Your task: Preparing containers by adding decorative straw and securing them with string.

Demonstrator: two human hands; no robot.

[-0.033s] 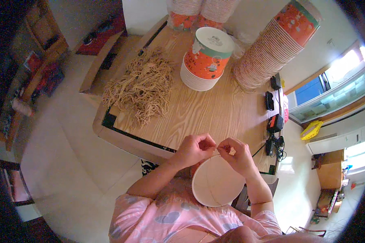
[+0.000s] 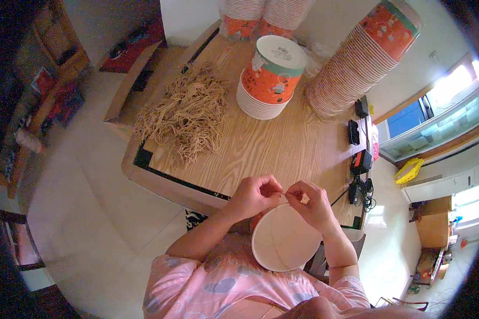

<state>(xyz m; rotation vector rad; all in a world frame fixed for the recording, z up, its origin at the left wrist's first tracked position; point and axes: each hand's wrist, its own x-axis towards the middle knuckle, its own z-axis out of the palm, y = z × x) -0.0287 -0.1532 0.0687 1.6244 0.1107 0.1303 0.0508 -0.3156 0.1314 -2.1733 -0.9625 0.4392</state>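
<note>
A white-lined paper bucket [image 2: 295, 234] rests against my lap, its round mouth turned up toward me. Across that mouth runs a thin tan string [image 2: 276, 248]. Just above the bucket's far rim, my left hand [image 2: 256, 196] is closed in a pinch on the string. Close beside it, my right hand [image 2: 310, 203] pinches too, thumb against forefinger, and the two sets of fingertips nearly meet. The bit of string between them is too small to make out well. On the table's left lies a loose heap of tan strings [image 2: 189, 114].
Upside-down orange-and-green paper buckets [image 2: 274, 77] stand nested on the wooden table [image 2: 250, 151]. A tall leaning stack of buckets [image 2: 351, 64] rises at the back right, with wrapped stacks [image 2: 242, 18] behind. Black adapters and cables [image 2: 361, 162] lie along the right edge.
</note>
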